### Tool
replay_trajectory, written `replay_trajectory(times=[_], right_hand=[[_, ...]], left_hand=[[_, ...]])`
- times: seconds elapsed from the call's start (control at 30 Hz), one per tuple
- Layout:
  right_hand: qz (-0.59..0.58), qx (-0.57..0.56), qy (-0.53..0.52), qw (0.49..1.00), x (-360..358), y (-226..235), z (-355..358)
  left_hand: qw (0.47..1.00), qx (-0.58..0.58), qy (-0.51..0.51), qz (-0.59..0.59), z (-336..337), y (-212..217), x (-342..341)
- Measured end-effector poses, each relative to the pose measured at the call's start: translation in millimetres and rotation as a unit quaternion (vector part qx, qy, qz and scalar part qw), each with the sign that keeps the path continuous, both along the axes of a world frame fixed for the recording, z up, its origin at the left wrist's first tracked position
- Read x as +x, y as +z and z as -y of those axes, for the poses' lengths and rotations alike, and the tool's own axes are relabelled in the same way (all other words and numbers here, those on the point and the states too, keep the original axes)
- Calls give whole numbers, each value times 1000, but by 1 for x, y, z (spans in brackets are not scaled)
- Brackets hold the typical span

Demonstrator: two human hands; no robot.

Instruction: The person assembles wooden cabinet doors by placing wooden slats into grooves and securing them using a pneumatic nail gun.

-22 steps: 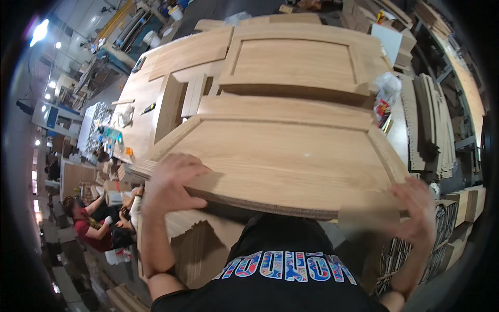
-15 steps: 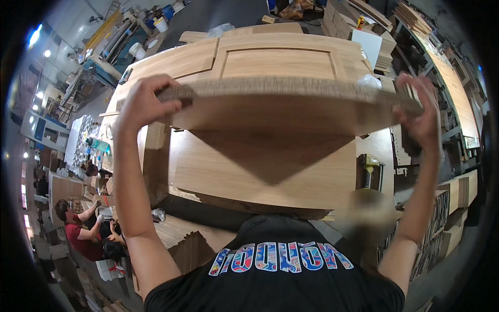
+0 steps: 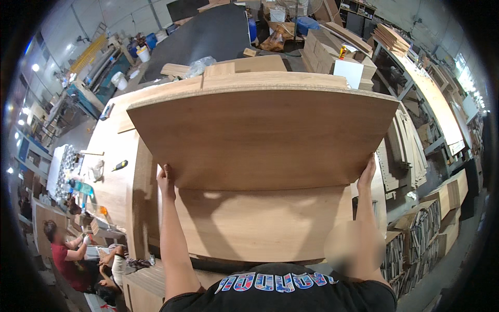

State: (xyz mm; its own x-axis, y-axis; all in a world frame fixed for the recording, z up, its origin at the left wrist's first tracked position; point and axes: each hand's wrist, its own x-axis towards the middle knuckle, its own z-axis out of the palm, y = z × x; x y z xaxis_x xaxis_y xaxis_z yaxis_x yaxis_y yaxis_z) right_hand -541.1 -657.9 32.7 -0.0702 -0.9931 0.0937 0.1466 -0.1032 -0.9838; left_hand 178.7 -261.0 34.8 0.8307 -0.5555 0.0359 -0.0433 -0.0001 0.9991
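1. Wood-brown panel (image 3: 265, 138) sits in our grip: our left hand (image 3: 166, 182) is clamped on its left side edge, low down, and our right hand (image 3: 367, 174) is clamped on its right side edge at about the same height.
2. We hold it tilted, its plain broad face toward us and its long raw edge up at the far side, in front of us and over the desk (image 3: 106, 143).
3. Below it, between our forearms, we see a paler flat board (image 3: 265, 223); the panel's lower edge lines up over it, but we cannot tell whether the two touch.
4. Just left of our left forearm, a wooden upright (image 3: 143, 197) stands on its edge.
5. Further left on the desk we have a yellow-and-black cutter (image 3: 120, 165), a crumpled clear bag (image 3: 96, 170) and a teal bottle (image 3: 82, 187).
6. Past the panel's far edge lies another clear plastic bag (image 3: 199, 66), and to its right a white sheet (image 3: 348, 73) leans by stacked boxes.
7. To our right are bundled strips (image 3: 426, 223); at lower left, well apart from us, sits a co-worker in a red shirt (image 3: 65, 260).
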Motion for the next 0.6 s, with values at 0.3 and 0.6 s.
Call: replay_trajectory(times=[0.3,0.6], right_hand=[[-228,72,-149,959,84,18,105],[-410,211,-93,882,104,20,236]], left_hand=[[977,175,120,13,146,31,31],[950,312,-7,-18,282,35,95]])
